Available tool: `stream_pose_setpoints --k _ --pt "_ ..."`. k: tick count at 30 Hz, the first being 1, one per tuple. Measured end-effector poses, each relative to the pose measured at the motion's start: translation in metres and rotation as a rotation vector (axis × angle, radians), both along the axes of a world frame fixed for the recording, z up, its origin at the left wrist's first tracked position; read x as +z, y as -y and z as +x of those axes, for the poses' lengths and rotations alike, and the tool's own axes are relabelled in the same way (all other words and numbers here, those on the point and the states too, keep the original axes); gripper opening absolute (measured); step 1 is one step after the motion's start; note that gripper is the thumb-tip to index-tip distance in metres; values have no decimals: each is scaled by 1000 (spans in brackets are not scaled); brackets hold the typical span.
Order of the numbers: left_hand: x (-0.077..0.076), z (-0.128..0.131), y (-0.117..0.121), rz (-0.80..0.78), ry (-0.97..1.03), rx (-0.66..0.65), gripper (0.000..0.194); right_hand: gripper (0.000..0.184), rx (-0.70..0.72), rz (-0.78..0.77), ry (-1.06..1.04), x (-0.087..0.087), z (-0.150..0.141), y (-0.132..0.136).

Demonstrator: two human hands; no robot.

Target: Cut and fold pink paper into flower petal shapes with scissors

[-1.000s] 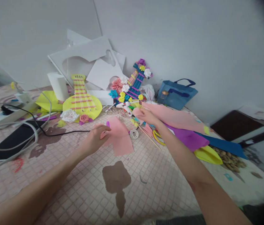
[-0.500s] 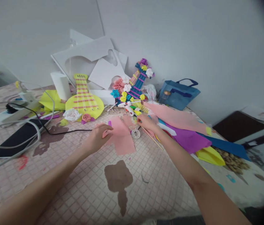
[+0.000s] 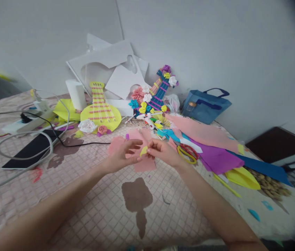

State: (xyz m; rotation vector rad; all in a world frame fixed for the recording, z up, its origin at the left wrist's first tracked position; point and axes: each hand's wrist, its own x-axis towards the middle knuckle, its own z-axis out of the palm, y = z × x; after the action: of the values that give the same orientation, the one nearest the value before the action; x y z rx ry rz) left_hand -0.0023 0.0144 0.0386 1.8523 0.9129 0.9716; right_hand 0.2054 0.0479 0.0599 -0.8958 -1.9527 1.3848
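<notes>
My right hand [image 3: 161,151] pinches a small yellow piece of paper [image 3: 144,151] between thumb and fingertips. Facing it, my left hand [image 3: 123,155] has its fingers apart, with the thumb close to the yellow piece; whether they touch I cannot tell. Beneath both hands lies a sheet of pink crepe paper [image 3: 144,166], partly hidden by them. A round pink piece [image 3: 114,143] shows behind my left hand. Beyond the hands rests a white glue gun [image 3: 146,119]. Red and yellow scissors [image 3: 188,154] lie to the right of my right hand.
A yellow paper guitar [image 3: 100,115] and a blue one with paper flowers [image 3: 158,97] stand at the back by white board offcuts [image 3: 121,82]. Cables, a power strip [image 3: 29,123] and a black tablet-like slab [image 3: 32,150] occupy the left. Coloured paper [image 3: 215,157] and a blue bag [image 3: 206,106] are on the right.
My right hand has come left and nearer, bringing a small yellow paper piece over the pink sheet. My left hand has moved right towards it, fingers spread. The view has shifted slightly.
</notes>
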Motion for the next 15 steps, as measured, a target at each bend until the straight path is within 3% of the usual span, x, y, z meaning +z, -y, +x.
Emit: stream_pose_setpoints --k 3,8,15 --pt "0 8 6 -95 67 -96 36 17 11 -170 -51 -4 -7 21" --pt "-10 10 5 -307 99 59 24 20 -103 -222 -125 -14 -3 21" --pt "-4 8 4 -471 143 93 25 41 -107 -374 -251 -23 -8 22"
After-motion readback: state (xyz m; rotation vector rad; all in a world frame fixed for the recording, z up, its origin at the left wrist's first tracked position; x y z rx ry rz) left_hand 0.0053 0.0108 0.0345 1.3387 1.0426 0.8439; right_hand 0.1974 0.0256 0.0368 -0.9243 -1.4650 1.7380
